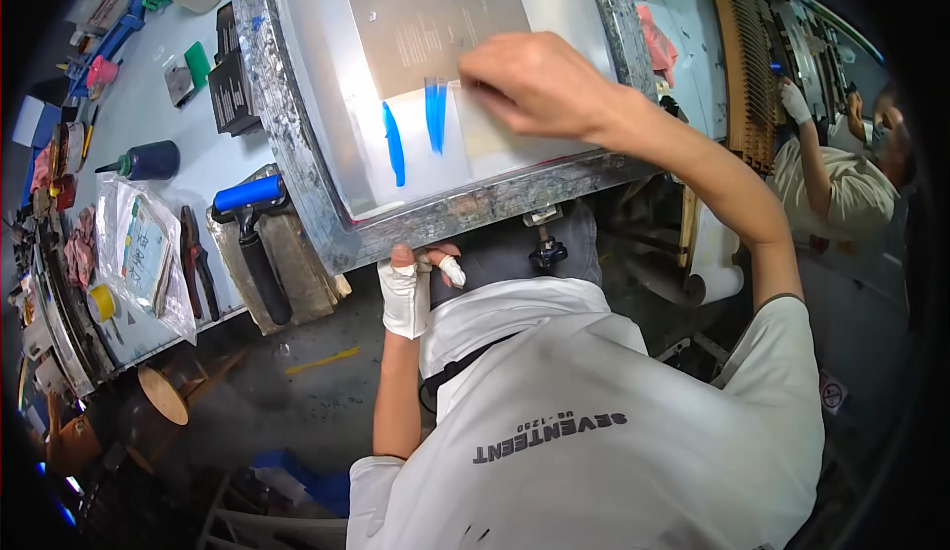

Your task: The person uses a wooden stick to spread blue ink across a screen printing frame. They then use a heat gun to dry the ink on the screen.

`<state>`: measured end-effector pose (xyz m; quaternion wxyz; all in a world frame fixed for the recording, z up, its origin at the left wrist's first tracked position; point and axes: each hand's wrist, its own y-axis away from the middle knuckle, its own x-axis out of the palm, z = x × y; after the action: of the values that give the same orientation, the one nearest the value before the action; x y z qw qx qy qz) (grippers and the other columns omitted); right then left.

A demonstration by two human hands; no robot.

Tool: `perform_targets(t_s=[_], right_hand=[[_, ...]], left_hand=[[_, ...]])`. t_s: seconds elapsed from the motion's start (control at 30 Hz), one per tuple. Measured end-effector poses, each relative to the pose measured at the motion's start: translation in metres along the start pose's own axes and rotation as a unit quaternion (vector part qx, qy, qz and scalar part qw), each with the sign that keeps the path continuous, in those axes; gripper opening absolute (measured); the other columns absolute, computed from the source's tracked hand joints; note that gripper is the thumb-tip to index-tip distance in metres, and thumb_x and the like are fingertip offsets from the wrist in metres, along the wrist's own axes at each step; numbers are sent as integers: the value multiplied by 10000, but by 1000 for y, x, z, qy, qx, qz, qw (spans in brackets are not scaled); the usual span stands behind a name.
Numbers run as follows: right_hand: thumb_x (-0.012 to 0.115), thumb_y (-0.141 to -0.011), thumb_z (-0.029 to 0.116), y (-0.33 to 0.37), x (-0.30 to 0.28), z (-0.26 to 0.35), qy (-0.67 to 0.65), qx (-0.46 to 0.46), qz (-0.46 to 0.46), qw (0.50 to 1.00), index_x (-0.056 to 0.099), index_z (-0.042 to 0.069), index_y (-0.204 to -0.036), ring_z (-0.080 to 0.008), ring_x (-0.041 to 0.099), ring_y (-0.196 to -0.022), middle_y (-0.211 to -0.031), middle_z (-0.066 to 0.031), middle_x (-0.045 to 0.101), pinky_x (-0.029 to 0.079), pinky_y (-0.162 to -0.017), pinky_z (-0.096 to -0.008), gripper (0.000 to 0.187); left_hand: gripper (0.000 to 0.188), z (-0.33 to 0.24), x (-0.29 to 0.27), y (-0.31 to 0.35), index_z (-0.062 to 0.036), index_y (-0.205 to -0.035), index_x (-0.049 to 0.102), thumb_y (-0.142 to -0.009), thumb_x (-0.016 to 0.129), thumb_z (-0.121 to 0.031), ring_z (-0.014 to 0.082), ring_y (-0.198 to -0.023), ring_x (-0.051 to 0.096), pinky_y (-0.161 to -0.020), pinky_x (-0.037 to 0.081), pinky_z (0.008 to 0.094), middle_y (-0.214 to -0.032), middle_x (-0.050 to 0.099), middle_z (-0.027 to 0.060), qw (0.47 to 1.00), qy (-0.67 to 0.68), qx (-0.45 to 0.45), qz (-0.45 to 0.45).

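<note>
A metal-edged screen frame [416, 215] with paint-stained sides lies before me. In it are a grey-brown printed area [445, 30], a white strip and two blue tape-like strips [435, 114]. My right hand [539, 85], bare, hovers over the middle with its fingers bent together; whatever they may hold is hidden. By the frame's near edge is my left hand [408, 288], in a white glove that leaves some fingertips bare. Its thumb is up against the edge and its fingers are curled, with their inner side hidden. Below the frame is a black knob [547, 253].
At left, a blue roller [247, 196] rests on a stained block beside a dark bottle [150, 160], a clear plastic bag [148, 253] and black boxes [233, 95]. A pink cloth [656, 45] and a wooden rack [747, 65] are at right. Another person [831, 174] works beyond.
</note>
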<state>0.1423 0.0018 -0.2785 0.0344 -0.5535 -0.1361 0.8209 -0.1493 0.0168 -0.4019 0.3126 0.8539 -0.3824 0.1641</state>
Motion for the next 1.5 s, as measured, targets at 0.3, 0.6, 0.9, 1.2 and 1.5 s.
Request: perform_targets(t_s=[0.3,0.6,0.9,1.2,1.5], right_hand=[[611,-756,52,19,9,23,-16,12,90,996,543,15,-790,-360,593,-720,-722,-158,576,477,-627,-425,84],[617,-744,48,22,6,18,3,60,33,998,554,16,-807,-366,594,-720,-742,-164,581,478,-629,-443,95],[628,-733,58,7,21,35,-38,0,54,998,548,14,-782,-333,596,-717,-713,-128,587,476,-606,-424,104],[624,-715,65,-4,23,47,-59,-19,102,993,537,24,-706,-332,600,-669,-666,-129,566,473,-573,-432,96],[639,-623,55,-14,21,47,-13,26,118,993,606,2,-766,-367,644,-695,-703,-169,634,504,-592,-458,156]], left_hand=[[763,1,0,2,88,-871,633,-879,475,-659,229,-552,602,-521,476,321,-634,642,141,1000,10,5,-4],[767,1,-1,2,94,-863,633,-874,484,-659,220,-561,609,-511,475,309,-672,648,157,1000,26,0,-4],[757,-4,4,0,85,-879,624,-876,485,-659,225,-548,606,-510,473,313,-658,646,150,1000,15,9,-9],[791,-7,5,2,99,-847,626,-875,467,-676,223,-548,611,-515,471,298,-641,640,156,1000,2,4,-8],[762,-4,2,1,95,-873,621,-895,459,-649,221,-550,611,-520,478,307,-691,653,166,1000,10,11,-7]])
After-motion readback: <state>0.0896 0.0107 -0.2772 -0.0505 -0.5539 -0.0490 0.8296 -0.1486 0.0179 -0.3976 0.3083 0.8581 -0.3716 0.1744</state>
